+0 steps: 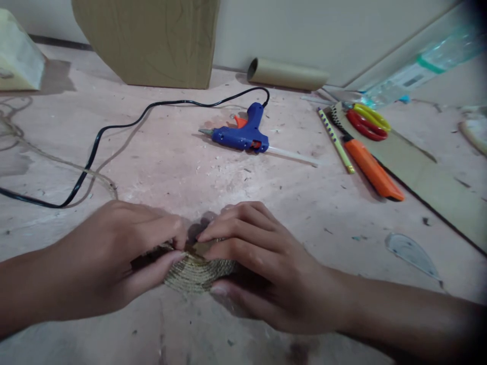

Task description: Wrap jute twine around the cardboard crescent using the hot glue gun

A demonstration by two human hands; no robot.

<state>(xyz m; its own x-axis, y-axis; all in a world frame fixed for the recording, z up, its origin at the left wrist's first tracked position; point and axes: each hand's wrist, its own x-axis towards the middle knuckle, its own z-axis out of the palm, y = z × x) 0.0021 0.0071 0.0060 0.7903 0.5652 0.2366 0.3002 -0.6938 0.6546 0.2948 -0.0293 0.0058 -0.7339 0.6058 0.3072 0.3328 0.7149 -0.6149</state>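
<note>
Near the front of the table, a rounded piece covered in rows of coiled twine [192, 276] sits between my two hands. My right hand [270, 258] is closed around its right side, thumb below and fingers over the top. The thumb and forefinger of my left hand [122, 253] pinch together at its upper left edge, where a strand of twine [57, 154] runs in from the left and passes behind the hand. Brown cardboard shows inside the piece. My fingers hide much of it. Beyond my hands lies a blue hot glue gun [243, 136] with a glue stick in its back.
A black cord [152, 105] crosses the left side. At the back are a cut cardboard sheet [167, 45] and a cardboard tube [289, 75]. To the right lie a pencil [337, 142], an orange cutter [373, 170], scissors [367, 124], a plastic bottle [418, 71] and a clear protractor [413, 253].
</note>
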